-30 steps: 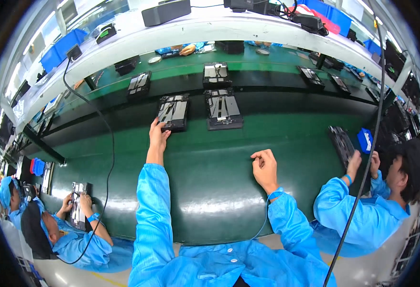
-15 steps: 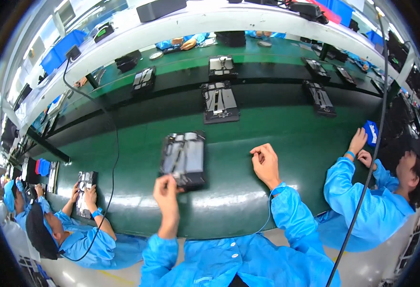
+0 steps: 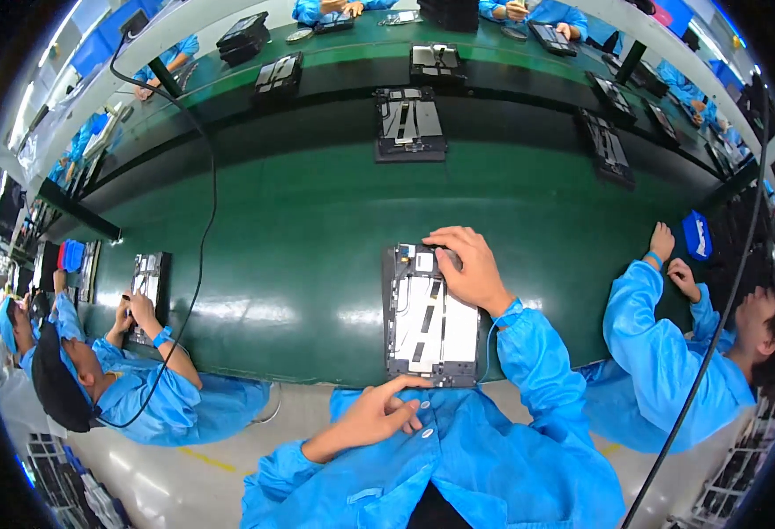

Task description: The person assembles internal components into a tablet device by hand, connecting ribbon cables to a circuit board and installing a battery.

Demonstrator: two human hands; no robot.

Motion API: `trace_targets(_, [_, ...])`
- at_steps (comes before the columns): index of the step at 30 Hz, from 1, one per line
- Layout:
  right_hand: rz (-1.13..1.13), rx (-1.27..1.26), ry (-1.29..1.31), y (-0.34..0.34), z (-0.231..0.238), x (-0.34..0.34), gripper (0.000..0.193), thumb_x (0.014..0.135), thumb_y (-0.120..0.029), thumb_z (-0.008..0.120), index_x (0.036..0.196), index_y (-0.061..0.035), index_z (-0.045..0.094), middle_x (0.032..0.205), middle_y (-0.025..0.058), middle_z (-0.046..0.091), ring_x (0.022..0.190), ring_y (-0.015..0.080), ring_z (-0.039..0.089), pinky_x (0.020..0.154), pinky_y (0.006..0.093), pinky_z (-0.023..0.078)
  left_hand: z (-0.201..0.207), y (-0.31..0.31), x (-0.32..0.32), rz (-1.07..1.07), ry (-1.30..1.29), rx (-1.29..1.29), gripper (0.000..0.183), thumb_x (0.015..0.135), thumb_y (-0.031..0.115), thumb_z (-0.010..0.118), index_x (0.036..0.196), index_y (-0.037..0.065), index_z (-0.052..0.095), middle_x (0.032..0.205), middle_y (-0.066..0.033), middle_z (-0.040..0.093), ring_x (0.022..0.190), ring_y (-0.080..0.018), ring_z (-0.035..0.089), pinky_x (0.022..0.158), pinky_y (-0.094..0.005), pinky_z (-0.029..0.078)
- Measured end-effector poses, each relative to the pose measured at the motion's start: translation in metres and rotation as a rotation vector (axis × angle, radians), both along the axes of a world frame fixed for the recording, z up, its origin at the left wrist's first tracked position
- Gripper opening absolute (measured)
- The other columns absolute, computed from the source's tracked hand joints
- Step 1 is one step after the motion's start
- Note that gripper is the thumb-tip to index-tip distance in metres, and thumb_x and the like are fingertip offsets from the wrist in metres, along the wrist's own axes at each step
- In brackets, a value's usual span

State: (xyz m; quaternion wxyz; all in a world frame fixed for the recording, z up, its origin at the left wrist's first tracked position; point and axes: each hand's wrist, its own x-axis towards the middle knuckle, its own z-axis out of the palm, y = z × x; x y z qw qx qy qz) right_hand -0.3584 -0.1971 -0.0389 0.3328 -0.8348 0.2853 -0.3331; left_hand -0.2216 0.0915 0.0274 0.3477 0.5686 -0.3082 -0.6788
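Observation:
An opened tablet (image 3: 431, 326) with bare silver batteries and black strips lies in front of me at the near edge of the green table, a dark slab showing beneath its left side. My right hand (image 3: 471, 269) grips its far right corner, thumb over the face and fingers curled along the far edge. At the near edge, my left hand (image 3: 374, 416) rests one outstretched finger against the tablet, its other fingers loosely bent and holding nothing.
Another opened tablet (image 3: 409, 128) lies farther back, with more along the dark strip. A co-worker at left handles a similar tablet (image 3: 147, 282). A blue box (image 3: 696, 235) stands near the co-worker at right. A black cable (image 3: 213, 176) hangs at left.
The tablet, held up in my left hand before, has come nearer and to the right, down by the table edge. My right hand has moved onto its far corner. My view has tilted.

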Motion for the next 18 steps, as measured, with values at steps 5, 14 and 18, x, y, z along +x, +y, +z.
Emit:
trace_targets(5, [0.045, -0.003, 0.064, 0.001, -0.003, -0.016, 0.026, 0.098, -0.009, 0.068, 0.121, -0.0065, 0.08, 0.124, 0.0116, 0.077, 0.117, 0.0343, 0.066, 0.103, 0.0454, 0.049, -0.014, -0.035, 0.033, 0.017, -0.477, -0.435, 0.018, 0.109, 0.012, 0.068, 0.119, 0.002, 0.079, 0.071, -0.0025, 0.073, 0.063, -0.0056, 0.062, 0.06, -0.0274, 0.049])
trace_targets(14, [0.205, -0.08, 0.003, 0.011, -0.001, -0.026, 0.023, 0.091, -0.01, 0.078, 0.114, -0.0076, 0.08, 0.113, 0.0114, 0.07, 0.107, 0.0323, 0.063, 0.095, 0.0446, 0.051, -0.039, -0.15, 0.086, -0.123, -0.917, -0.842, 0.054, 0.082, 0.006, 0.075, 0.135, 0.006, 0.066, 0.138, -0.0153, 0.065, 0.136, -0.0364, 0.055, 0.118, -0.0495, 0.043])
trace_targets(18, [0.203, -0.096, 0.034, 0.008, 0.003, -0.031, 0.019, 0.093, -0.016, 0.083, 0.108, -0.0071, 0.077, 0.107, 0.01, 0.062, 0.104, 0.0315, 0.06, 0.092, 0.0444, 0.05, -0.045, -0.145, 0.084, -0.269, -0.8, -0.724, 0.076, 0.078, 0.01, 0.078, 0.151, 0.008, 0.057, 0.155, -0.0164, 0.058, 0.157, -0.042, 0.041, 0.13, -0.0532, 0.035])
